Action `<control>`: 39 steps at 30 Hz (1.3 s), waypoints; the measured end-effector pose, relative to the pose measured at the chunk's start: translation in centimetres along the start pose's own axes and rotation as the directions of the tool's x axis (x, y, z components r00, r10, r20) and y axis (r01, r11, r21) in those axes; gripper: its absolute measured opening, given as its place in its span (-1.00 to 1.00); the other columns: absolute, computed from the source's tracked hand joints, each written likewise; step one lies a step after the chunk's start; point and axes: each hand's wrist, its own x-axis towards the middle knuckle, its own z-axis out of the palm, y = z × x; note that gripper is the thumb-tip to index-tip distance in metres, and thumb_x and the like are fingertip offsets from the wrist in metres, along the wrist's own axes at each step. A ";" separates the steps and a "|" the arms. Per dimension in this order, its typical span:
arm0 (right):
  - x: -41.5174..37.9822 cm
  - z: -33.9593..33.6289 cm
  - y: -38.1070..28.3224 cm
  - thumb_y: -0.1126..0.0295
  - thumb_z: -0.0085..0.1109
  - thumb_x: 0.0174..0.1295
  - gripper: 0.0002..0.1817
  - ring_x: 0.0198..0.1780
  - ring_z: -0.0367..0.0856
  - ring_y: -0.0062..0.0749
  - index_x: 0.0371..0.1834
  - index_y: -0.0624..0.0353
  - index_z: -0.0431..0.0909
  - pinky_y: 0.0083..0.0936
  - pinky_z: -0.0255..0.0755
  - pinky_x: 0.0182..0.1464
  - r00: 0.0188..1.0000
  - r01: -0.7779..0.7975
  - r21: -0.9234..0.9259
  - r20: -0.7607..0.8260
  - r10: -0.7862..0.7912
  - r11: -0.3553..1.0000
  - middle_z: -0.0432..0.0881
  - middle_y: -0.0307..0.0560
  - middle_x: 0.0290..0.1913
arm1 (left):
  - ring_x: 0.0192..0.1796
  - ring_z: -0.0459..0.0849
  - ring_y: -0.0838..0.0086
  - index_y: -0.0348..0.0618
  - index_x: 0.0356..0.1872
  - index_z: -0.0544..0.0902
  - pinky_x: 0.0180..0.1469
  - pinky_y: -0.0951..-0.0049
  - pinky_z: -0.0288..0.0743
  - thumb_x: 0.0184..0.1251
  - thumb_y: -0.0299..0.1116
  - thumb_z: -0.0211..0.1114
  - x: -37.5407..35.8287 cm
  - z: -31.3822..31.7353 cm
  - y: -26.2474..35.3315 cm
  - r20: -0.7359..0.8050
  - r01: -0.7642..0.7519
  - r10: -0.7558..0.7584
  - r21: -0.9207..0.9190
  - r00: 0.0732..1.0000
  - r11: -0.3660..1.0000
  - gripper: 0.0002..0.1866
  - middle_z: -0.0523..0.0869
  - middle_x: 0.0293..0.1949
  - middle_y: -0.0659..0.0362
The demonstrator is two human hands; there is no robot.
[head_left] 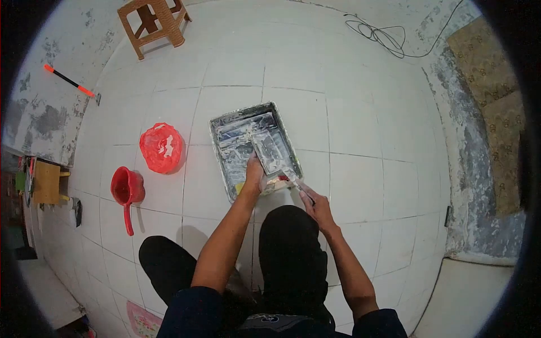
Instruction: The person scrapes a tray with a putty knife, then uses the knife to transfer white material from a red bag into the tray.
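Observation:
A paint tray (pixel 218 153), streaked with white paste, lies on the floor before my knees. My left hand (pixel 255 173) is closed on the edge of a flat rectangular plate (pixel 268 151), which is smeared with the same paste and tilted over the tray. In my right hand (pixel 319 209) is the handle of a putty knife (pixel 294 179); its paste-covered end meets the plate's lower right corner. Something red and something yellow show at the tray's near end, partly hidden.
Left of the tray are a red bowl (pixel 161 149) with white paste and a red dipper (pixel 128 186). An orange-and-black scraper (pixel 70 80) leans on the left wall. A brown stool (pixel 153 28) and a coiled cable (pixel 378 34) are farther back.

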 end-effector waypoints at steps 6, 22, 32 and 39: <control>-1.5 1.0 -2.1 0.22 0.04 0.54 -0.58 -0.30 0.66 0.00 0.40 -0.06 0.54 -0.18 0.53 -0.17 0.995 -0.085 -0.113 0.050 0.091 0.990 0.68 0.29 -0.30 | 0.03 0.74 0.23 -0.23 0.22 0.53 0.13 0.11 0.68 0.66 -0.29 -0.07 -2.4 -2.3 -1.2 -0.008 -0.055 0.057 0.181 0.998 0.982 -0.66 0.69 0.07 0.02; -2.4 5.1 -0.8 0.21 0.11 0.49 -0.58 -0.28 0.75 0.15 0.38 -0.09 0.55 -0.13 0.56 -0.25 0.986 -0.165 -0.054 -0.003 0.165 0.985 0.71 0.24 -0.35 | -0.08 0.76 0.32 -0.24 0.22 0.55 -0.03 0.24 0.74 0.58 -0.47 0.00 -5.7 -2.4 -1.0 -0.073 -0.047 0.051 0.054 0.996 0.997 -0.69 0.72 0.00 0.09; -3.2 6.1 -0.2 0.21 0.00 0.52 -0.59 -0.31 0.72 0.20 0.36 -0.01 0.56 -0.03 0.55 -0.25 0.995 -0.101 -0.214 -0.035 0.096 0.972 0.69 0.25 -0.38 | -0.10 0.75 0.36 -0.29 0.22 0.55 -0.03 0.37 0.68 0.59 -0.45 -0.03 -6.1 -1.6 -2.0 -0.189 -0.051 0.079 0.147 0.979 0.988 -0.68 0.72 -0.03 0.09; -2.2 5.7 -1.3 0.21 -0.04 0.50 -0.50 -0.37 0.69 0.22 0.50 -0.12 0.38 0.09 0.55 -0.28 0.999 -0.038 -0.266 -0.013 0.036 0.963 0.67 0.22 -0.46 | -0.18 0.76 0.34 -0.30 0.01 0.64 -0.10 0.35 0.68 0.53 -0.43 0.00 -6.3 -2.0 -2.0 -0.085 0.003 -0.010 -0.079 0.996 0.997 -0.73 0.74 -0.14 0.06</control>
